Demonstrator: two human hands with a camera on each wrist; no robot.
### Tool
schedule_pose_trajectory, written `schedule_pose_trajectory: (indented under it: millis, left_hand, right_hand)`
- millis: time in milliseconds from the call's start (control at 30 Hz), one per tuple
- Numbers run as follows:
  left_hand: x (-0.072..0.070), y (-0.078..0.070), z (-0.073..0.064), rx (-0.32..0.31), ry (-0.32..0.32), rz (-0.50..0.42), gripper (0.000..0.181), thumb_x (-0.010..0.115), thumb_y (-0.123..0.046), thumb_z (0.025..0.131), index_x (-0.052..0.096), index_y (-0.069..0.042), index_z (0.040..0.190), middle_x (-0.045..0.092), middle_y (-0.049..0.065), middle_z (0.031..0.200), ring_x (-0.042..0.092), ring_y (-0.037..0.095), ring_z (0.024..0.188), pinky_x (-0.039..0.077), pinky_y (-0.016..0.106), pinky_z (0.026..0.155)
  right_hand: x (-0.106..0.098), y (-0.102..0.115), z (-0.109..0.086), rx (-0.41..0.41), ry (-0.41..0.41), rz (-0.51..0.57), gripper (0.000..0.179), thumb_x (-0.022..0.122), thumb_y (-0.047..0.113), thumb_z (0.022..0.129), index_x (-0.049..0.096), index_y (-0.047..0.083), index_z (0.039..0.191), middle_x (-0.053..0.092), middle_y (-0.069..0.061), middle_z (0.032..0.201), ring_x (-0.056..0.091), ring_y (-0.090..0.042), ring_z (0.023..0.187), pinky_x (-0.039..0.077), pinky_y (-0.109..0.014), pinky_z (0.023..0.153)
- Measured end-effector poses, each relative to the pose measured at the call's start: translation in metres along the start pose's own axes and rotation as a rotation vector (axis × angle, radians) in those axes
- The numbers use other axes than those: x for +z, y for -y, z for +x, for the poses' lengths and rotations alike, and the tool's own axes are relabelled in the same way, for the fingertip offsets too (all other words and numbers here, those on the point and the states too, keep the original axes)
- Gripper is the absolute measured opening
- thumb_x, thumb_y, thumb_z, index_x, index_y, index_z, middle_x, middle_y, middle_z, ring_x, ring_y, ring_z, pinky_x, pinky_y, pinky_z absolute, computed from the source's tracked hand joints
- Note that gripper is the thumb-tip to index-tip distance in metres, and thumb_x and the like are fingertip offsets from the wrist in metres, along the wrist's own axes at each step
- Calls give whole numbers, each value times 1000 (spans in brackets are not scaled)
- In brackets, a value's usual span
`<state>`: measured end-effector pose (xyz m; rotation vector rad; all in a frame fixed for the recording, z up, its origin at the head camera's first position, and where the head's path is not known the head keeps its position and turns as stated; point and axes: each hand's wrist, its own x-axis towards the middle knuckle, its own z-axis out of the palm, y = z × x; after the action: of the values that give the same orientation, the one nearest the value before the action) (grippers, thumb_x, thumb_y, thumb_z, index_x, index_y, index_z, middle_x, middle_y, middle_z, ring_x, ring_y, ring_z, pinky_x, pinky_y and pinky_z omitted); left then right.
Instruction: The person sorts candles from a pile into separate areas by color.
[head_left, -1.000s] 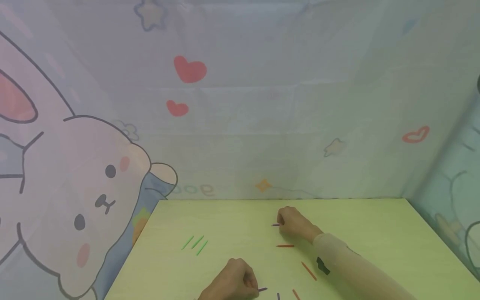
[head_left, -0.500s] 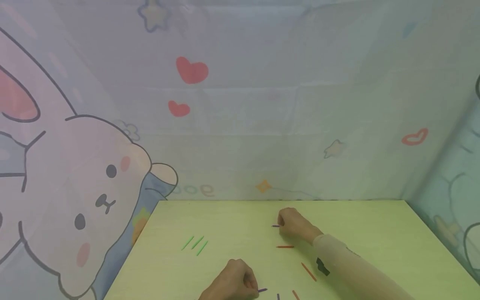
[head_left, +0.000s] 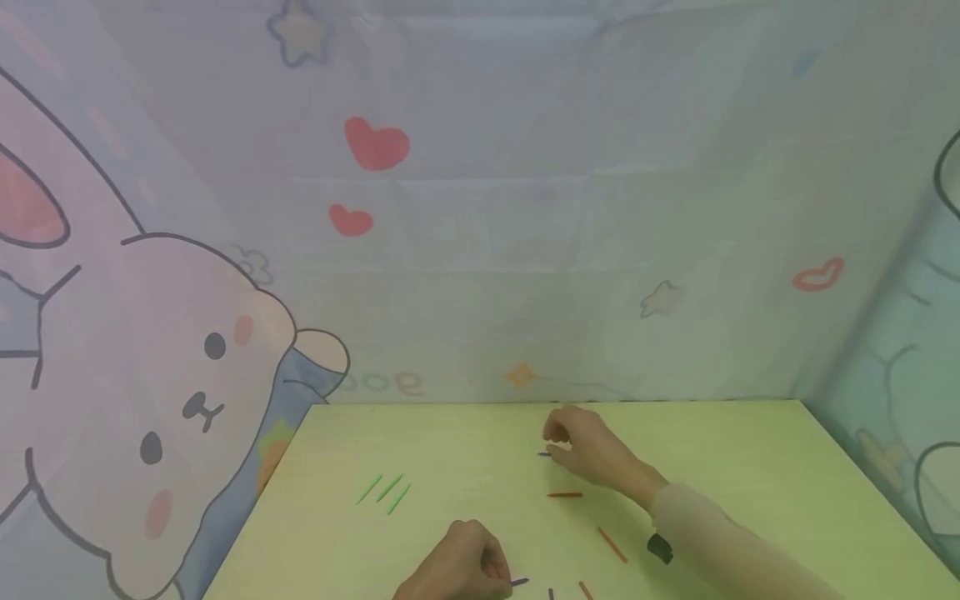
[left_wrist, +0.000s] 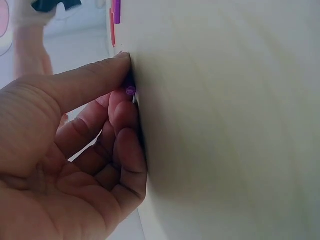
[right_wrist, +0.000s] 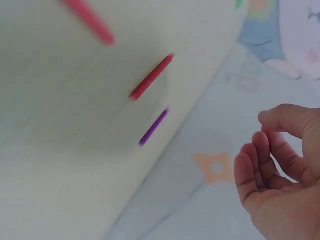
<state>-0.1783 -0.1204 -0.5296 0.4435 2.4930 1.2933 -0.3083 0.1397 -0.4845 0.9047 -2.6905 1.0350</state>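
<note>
In the head view my left hand point(head_left: 461, 562) is low on the table and pinches a purple crayon point(head_left: 521, 582) between thumb and fingertips. The left wrist view shows the round end of this purple crayon point(left_wrist: 131, 90) close against the tabletop. My right hand point(head_left: 591, 447) is near the far edge, thumb and fingers parted and loosely curved, holding nothing. Below it lies another purple crayon point(right_wrist: 154, 127), seen whole in the right wrist view and partly hidden in the head view. A red crayon point(head_left: 565, 495) lies just nearer, roughly parallel to it.
Two more red crayons, one slanted point(head_left: 612, 545) and one cut by the frame point(head_left: 586, 590), lie nearer the front beside a purple crayon point(head_left: 551, 593). Several green crayons point(head_left: 399, 498) lie at the left. A printed cloth point(head_left: 480, 208) stands behind the yellow-green table point(head_left: 750, 467).
My right hand has let go of the far purple crayon; its thumb and fingers have parted and it has risen slightly. The left hand keeps its pinch. The head view has shifted a little.
</note>
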Motion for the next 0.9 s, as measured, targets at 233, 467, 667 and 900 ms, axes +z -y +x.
schedule_pose_trajectory:
  millis: [233, 467, 667, 900]
  left_hand:
    - [2, 1, 0, 9, 3, 23, 17, 76, 0, 76, 76, -16, 68, 67, -6, 61, 61, 11, 56, 52, 29, 51]
    - [2, 0, 0, 28, -18, 84, 19, 75, -1, 72, 77, -20, 67, 66, -11, 60, 57, 7, 56, 50, 28, 51]
    - [1, 1, 0, -4, -3, 62, 19, 71, -1, 71, 77, -19, 68, 68, -8, 62, 56, 10, 56, 49, 30, 50]
    - [0, 2, 0, 39, -11, 78, 21, 71, 1, 74, 77, -19, 68, 67, -7, 62, 56, 8, 55, 50, 28, 51]
  right_hand:
    - [3, 41, -56, -181, 58, 138, 26, 74, 2, 93, 65, 27, 97, 68, 10, 96, 66, -8, 92, 58, -30, 83]
    - [6, 58, -99, -171, 92, 192, 24, 76, 8, 93, 68, 31, 98, 68, 19, 96, 66, -2, 91, 58, -29, 80]
    - [15, 73, -125, 110, 177, 276, 12, 76, 36, 95, 70, 25, 95, 67, 16, 90, 62, -3, 83, 54, -28, 73]
    - [49, 84, -142, 420, 188, 331, 15, 73, 24, 88, 63, 19, 79, 53, 9, 71, 47, -11, 62, 41, -30, 54]
